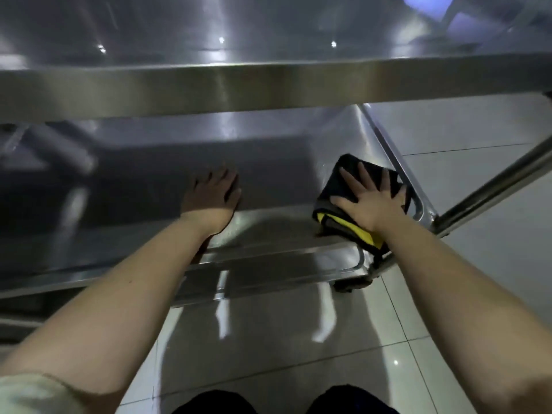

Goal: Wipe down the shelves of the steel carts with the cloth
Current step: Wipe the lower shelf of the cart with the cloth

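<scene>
Covering much cloth [331, 186]: right hand [373, 201].

The middle of the folded black-and-yellow cloth [331, 186] at 3 o'clock is covered by the spread right hand [373, 204]. The far part of the lower steel shelf [268, 150] is hidden behind the upper steel shelf's front rim [268, 85], which is cut off at both sides. The dark caster [351, 284] at 5 o'clock is mostly concealed. The bluish shape [430, 10] at 1 o'clock is blurred beyond telling.
</scene>
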A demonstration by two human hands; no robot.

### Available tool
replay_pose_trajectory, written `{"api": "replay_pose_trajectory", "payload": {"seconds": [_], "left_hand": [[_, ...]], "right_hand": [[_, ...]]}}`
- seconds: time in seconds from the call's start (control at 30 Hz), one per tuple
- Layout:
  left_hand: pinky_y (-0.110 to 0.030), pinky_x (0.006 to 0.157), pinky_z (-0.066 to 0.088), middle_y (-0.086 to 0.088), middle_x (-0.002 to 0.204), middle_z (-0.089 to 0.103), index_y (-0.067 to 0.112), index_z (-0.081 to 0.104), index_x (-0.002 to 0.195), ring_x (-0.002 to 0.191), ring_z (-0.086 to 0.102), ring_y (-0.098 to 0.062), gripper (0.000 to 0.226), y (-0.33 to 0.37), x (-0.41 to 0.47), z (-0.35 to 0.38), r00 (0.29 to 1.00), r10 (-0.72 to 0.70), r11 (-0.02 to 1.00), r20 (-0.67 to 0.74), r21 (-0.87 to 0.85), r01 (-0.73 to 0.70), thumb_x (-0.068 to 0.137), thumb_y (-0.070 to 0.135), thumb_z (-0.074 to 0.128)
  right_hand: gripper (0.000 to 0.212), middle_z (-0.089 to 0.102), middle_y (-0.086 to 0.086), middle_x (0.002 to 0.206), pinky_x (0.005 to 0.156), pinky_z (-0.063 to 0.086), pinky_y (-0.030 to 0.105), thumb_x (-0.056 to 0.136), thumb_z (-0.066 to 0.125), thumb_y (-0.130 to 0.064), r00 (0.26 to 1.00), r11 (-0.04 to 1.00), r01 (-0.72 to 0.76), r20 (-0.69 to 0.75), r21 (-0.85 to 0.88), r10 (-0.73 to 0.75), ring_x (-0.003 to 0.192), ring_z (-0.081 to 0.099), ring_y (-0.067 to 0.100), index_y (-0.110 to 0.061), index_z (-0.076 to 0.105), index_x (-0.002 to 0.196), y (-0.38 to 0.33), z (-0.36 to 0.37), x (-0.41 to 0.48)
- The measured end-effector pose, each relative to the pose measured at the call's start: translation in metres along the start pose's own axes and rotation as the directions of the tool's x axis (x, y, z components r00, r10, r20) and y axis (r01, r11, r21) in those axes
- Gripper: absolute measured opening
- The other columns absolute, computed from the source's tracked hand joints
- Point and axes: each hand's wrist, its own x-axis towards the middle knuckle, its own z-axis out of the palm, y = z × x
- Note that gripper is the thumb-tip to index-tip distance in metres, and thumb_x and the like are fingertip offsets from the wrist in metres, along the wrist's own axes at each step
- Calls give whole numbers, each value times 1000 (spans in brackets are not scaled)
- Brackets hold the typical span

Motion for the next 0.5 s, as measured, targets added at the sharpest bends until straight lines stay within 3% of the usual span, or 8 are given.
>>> {"api": "replay_pose_trajectory", "payload": {"seconds": [0.13,0.17,0.23,0.3,0.37,0.43,0.5], "left_hand": [[-46,118,10,0,159,23,26,26,151,146,16,-30,51,-4,5,13,996,16,1000,-90,22,-14,102,38,30],[-45,117,12,-1,158,26,25,28,151,145,19,-30,50,-7,6,16,994,32,999,-105,25,-29,102,34,29],[-44,116,14,-2,157,28,23,30,150,144,22,-30,48,-12,8,19,992,48,999,-113,13,-47,103,28,29],[-43,115,18,-3,157,28,20,29,150,144,22,-30,48,-15,9,19,992,57,998,-116,20,-55,103,25,29],[-43,113,20,-4,157,28,19,28,150,143,23,-31,48,-16,10,18,990,76,997,-116,43,-72,103,24,28],[-44,114,20,-3,157,27,21,28,150,143,23,-31,48,-16,9,18,990,87,994,-111,74,-79,103,26,27],[-44,115,19,-1,158,25,23,28,150,144,21,-31,47,-17,10,20,990,84,994,-110,74,-76,103,29,25]], "right_hand": [[75,-13,-13,162,105,-7,74,80,21,-81,974,975,-220,-47,-4,220,146,-18,39,-56,-3,147,-7,-4,25],[77,-13,-13,162,103,-7,75,79,19,-81,980,981,-191,-62,-17,190,145,-18,40,-54,-3,148,-31,3,28],[82,-11,-15,161,103,-10,74,74,13,-84,995,997,41,-86,-60,-46,146,-17,40,-54,0,148,-95,25,17],[83,-9,-18,161,105,-16,69,71,6,-88,940,942,324,-86,-81,-331,147,-17,36,-56,1,147,-146,47,-4],[77,-6,-21,161,110,-15,63,75,11,-87,883,885,461,-63,-65,-465,148,-15,28,-58,3,146,-149,48,-9],[73,-2,-23,160,115,-8,59,78,21,-85,887,893,448,-102,-41,-450,149,-9,23,-60,7,145,-111,35,10],[71,0,-23,161,115,0,60,80,27,-82,936,949,310,-156,-62,-316,150,-4,22,-60,9,145,-51,19,36]]}}
